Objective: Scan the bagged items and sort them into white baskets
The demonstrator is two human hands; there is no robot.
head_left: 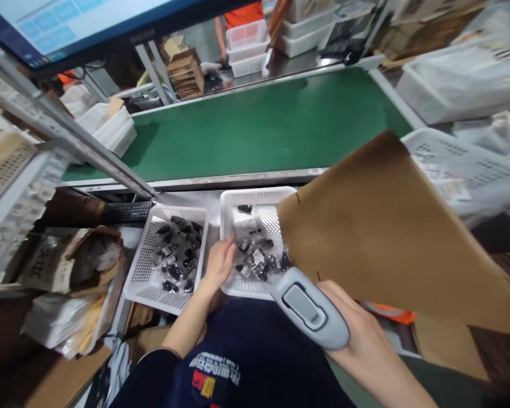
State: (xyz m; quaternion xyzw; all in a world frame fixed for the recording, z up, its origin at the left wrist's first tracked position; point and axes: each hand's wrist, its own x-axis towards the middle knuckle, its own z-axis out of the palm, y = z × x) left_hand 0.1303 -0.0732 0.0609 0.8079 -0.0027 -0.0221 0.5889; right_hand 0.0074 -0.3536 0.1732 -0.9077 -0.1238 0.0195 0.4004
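Note:
My right hand (pixel 357 317) is wrapped around a grey handheld barcode scanner (pixel 308 309), its head over the near right corner of a white perforated basket (pixel 255 196). In this basket lie several small black items in clear plastic bags (pixel 259 258) and a white paper slip. My left hand (pixel 221 262) is closed at the basket's left rim, fingertips at its inner edge. Just left of it stands a second white basket (pixel 147 277), slightly tilted in view, with several bagged black items (pixel 176 255).
A large brown cardboard sheet (pixel 365 226) covers the basket's right side. Behind the baskets runs a green conveyor belt (pixel 255 124); a monitor (pixel 80 28) hangs above. At left are a keyboard (pixel 127 212) and an open carton (pixel 96 255). Across the belt, a person in orange (pixel 243 14) stands near white bins.

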